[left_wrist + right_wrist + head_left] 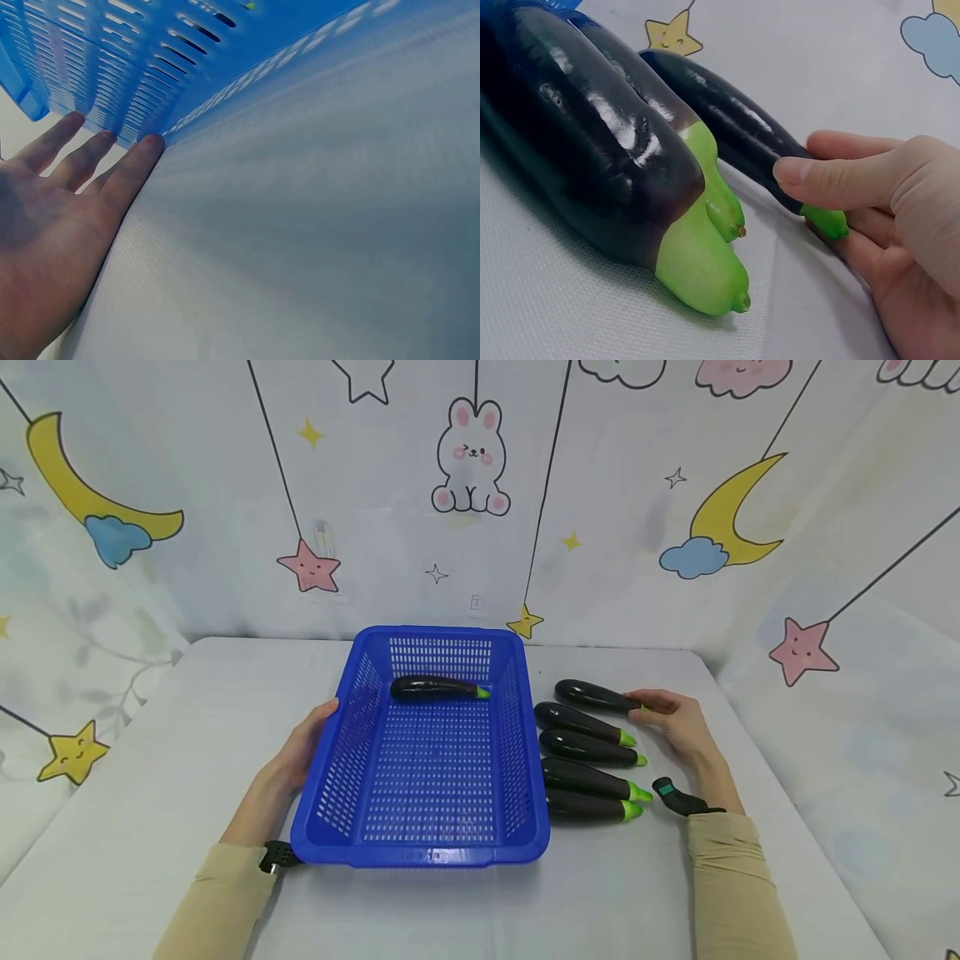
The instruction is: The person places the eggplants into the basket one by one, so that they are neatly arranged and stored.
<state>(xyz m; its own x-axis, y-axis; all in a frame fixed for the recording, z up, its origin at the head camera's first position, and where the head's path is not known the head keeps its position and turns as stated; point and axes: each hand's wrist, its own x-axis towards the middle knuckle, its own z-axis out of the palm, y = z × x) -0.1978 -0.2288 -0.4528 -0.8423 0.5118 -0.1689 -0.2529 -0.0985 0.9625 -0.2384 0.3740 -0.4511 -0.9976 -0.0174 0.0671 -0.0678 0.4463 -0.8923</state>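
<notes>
A dark eggplant (592, 695) with a green stem end lies at the back of a group on the table, right of the blue plastic basket (431, 768). My right hand (678, 722) pinches it near the stem, thumb on top and fingers beneath, as the right wrist view shows. Against the basket's left side rests my left hand (298, 750); in the left wrist view its fingers (131, 176) are extended and their tips meet the slotted wall. Another eggplant (431, 688) lies crosswise inside the basket, near its far wall.
Several more eggplants (585, 747) lie side by side along the basket's right wall, green ends to the right. The white table (187, 760) extends on both sides. A cartoon-printed curtain (600, 485) hangs behind it.
</notes>
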